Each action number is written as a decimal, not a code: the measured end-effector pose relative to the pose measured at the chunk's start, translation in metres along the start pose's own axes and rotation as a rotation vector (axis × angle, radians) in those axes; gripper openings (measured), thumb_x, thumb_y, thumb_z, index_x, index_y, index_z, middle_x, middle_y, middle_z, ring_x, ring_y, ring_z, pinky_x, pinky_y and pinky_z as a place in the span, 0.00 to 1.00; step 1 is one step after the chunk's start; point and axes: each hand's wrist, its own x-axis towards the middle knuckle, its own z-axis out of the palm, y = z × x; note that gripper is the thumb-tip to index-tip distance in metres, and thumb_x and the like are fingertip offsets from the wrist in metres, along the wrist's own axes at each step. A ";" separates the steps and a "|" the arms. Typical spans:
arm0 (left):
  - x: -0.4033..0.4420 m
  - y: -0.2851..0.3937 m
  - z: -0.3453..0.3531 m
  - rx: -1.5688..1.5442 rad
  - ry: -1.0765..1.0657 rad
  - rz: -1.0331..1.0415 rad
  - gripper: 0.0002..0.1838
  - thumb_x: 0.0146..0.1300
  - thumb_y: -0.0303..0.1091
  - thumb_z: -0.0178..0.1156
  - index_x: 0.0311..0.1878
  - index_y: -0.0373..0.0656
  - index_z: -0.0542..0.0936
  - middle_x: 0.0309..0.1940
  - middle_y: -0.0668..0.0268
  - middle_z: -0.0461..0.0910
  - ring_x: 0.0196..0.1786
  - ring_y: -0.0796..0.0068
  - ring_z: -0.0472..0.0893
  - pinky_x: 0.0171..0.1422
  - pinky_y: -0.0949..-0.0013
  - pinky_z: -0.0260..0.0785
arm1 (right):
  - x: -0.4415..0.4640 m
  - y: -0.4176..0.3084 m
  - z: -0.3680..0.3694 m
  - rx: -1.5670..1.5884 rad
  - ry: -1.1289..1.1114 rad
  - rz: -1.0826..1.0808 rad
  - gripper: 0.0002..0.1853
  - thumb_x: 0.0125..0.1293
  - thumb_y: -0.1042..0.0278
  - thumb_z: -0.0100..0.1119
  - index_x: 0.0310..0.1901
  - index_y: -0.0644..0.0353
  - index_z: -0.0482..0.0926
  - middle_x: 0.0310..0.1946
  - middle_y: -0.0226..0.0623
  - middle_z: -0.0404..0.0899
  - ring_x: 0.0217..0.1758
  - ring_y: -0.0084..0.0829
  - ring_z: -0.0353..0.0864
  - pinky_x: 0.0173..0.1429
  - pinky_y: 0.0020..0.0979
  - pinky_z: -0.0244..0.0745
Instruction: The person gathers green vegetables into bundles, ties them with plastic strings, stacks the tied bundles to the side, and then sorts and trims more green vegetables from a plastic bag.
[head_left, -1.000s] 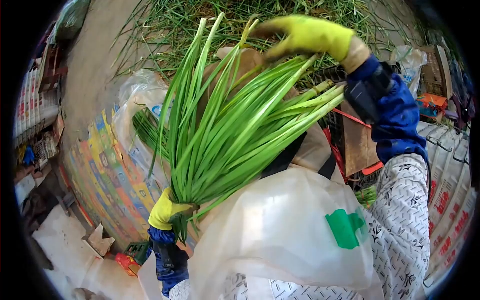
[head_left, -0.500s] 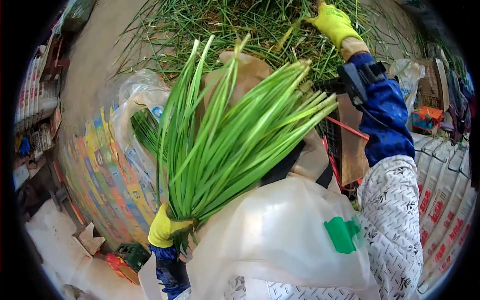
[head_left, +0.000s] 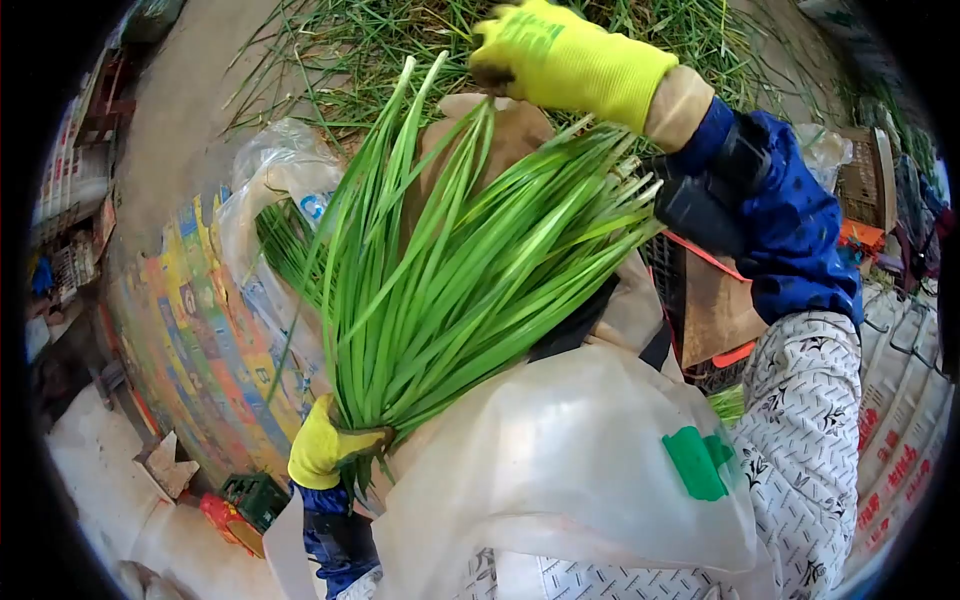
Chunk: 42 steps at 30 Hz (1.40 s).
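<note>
My left grip [head_left: 325, 445] pinches the green stalks [head_left: 430, 290] at seven-thirty; my right grip [head_left: 568, 62], one o'clock, I can't tell.

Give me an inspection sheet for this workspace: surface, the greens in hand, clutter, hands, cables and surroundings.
Surface: bare floor at upper left; colourful patterned sheet below it.
Job's things: long green stalks, fanned out, pale ends pointing away from the person.
Clutter: loose greens strewn across the ground ahead; crumpled clear plastic at left.
Hands: left gloved hand closed around the gathered leaf ends; right gloved hand by some pale ends, fingers curled, grip unclear.
Cables: nothing seen for certain; black device on the right blue sleeve.
Surroundings: dark green crate at lower left; brown board and white red-printed material at right.
</note>
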 end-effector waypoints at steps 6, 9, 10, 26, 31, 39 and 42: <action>-0.011 0.025 0.011 0.140 0.047 0.141 0.41 0.33 0.33 0.81 0.53 0.32 0.72 0.42 0.57 0.83 0.46 0.67 0.82 0.52 0.66 0.73 | -0.003 -0.036 0.015 0.615 0.311 -0.192 0.12 0.57 0.61 0.63 0.36 0.60 0.81 0.32 0.40 0.82 0.36 0.36 0.82 0.41 0.32 0.76; -0.011 0.008 0.013 0.191 0.107 0.241 0.41 0.33 0.34 0.82 0.53 0.31 0.72 0.44 0.55 0.82 0.47 0.66 0.81 0.52 0.65 0.73 | -0.039 -0.037 -0.018 1.399 0.176 -0.218 0.17 0.60 0.57 0.63 0.43 0.64 0.80 0.34 0.38 0.83 0.33 0.23 0.81 0.37 0.28 0.75; -0.010 0.007 0.016 0.107 0.103 0.226 0.42 0.33 0.34 0.82 0.53 0.31 0.72 0.45 0.55 0.82 0.47 0.65 0.81 0.52 0.65 0.73 | -0.060 -0.024 -0.010 1.413 0.374 -0.204 0.18 0.61 0.57 0.63 0.43 0.64 0.80 0.34 0.39 0.83 0.33 0.24 0.81 0.38 0.28 0.75; 0.023 -0.021 0.015 0.064 0.052 0.422 0.27 0.49 0.22 0.65 0.55 0.32 0.71 0.42 0.53 0.81 0.43 0.61 0.82 0.45 0.59 0.76 | -0.118 0.020 0.106 1.480 0.641 0.285 0.13 0.63 0.63 0.62 0.41 0.65 0.82 0.34 0.34 0.83 0.35 0.23 0.82 0.43 0.26 0.79; 0.010 0.012 0.030 -0.351 -0.066 0.201 0.21 0.47 0.22 0.65 0.48 0.32 0.75 0.39 0.58 0.82 0.36 0.67 0.82 0.39 0.62 0.76 | -0.143 0.096 0.139 1.035 1.096 0.275 0.15 0.62 0.60 0.62 0.43 0.63 0.80 0.51 0.43 0.79 0.51 0.33 0.79 0.53 0.39 0.76; 0.037 -0.030 0.025 0.078 0.086 0.454 0.23 0.46 0.21 0.64 0.50 0.35 0.75 0.37 0.60 0.81 0.35 0.68 0.81 0.39 0.68 0.74 | -0.171 -0.008 0.155 1.710 0.522 0.525 0.26 0.65 0.61 0.61 0.63 0.58 0.71 0.47 0.37 0.81 0.41 0.28 0.82 0.46 0.25 0.77; 0.040 -0.032 0.023 0.098 0.075 0.439 0.23 0.47 0.21 0.63 0.50 0.34 0.75 0.38 0.60 0.81 0.36 0.68 0.81 0.40 0.67 0.74 | -0.154 -0.051 0.155 1.654 0.663 0.484 0.25 0.60 0.76 0.63 0.60 0.64 0.73 0.47 0.35 0.82 0.47 0.23 0.79 0.51 0.25 0.75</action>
